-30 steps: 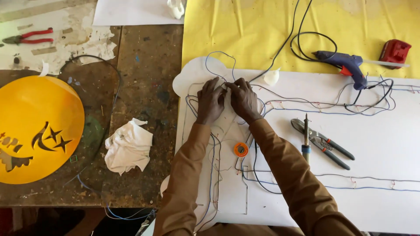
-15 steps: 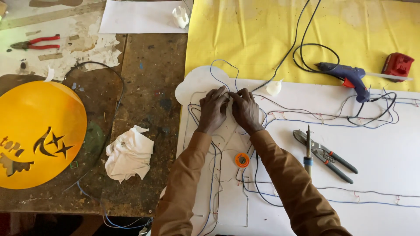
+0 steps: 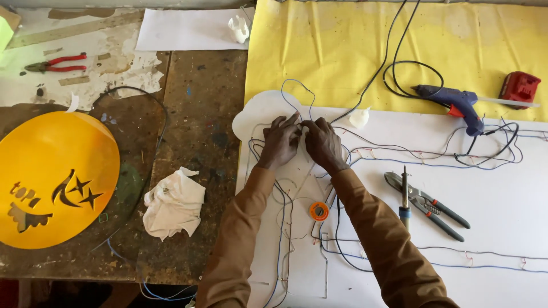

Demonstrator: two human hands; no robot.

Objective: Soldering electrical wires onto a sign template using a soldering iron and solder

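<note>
Both hands, left hand (image 3: 279,142) and right hand (image 3: 323,144), pinch a thin wire (image 3: 304,126) between their fingertips, each grip pressed together.

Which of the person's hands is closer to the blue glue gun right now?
The right hand. It rests on the wires on the white board, on the side toward the blue glue gun. The left hand sits just beyond it, farther from the gun.

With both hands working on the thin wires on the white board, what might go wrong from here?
1. The left hand and right hand meet over thin wires that loop and cross on the white board; a tug might tangle or shift them.
2. The right sleeve lies close to the small orange spool and could knock it.
</note>
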